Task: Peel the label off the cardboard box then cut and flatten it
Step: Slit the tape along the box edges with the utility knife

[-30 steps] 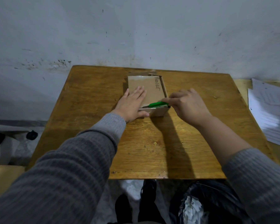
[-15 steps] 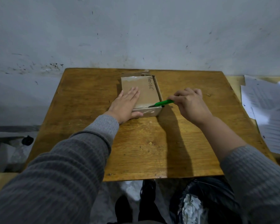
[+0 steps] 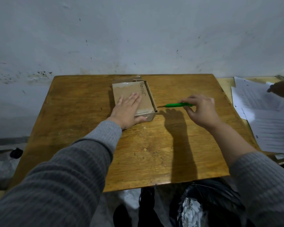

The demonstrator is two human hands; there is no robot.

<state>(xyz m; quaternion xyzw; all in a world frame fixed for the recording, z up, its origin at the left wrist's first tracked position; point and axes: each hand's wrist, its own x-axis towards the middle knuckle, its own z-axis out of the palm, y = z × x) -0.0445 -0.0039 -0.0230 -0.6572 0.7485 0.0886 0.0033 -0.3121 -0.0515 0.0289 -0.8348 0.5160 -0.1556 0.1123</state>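
Observation:
A small brown cardboard box [image 3: 144,97] with handwriting along its right side lies at the back middle of the wooden table [image 3: 82,115]. My left hand [image 3: 127,111] rests flat on the box's top, fingers spread, thumb against the near side. My right hand [image 3: 199,110] hovers to the right of the box and pinches a green-handled cutter [image 3: 177,105], its tip pointing left toward the box's right edge, a short gap away. Clear tape runs along the box's near and far edges.
Sheets of white printed paper [image 3: 269,118] are piled on a surface to the right of the table, with another person's hand [image 3: 281,89] on them. A black bag [image 3: 208,203] with crumpled foil sits on the floor under the near table edge. A wall stands behind.
My right hand has drawn the green cutter rightward, away from the box's near right corner. My left hand has stayed pressed on the box.

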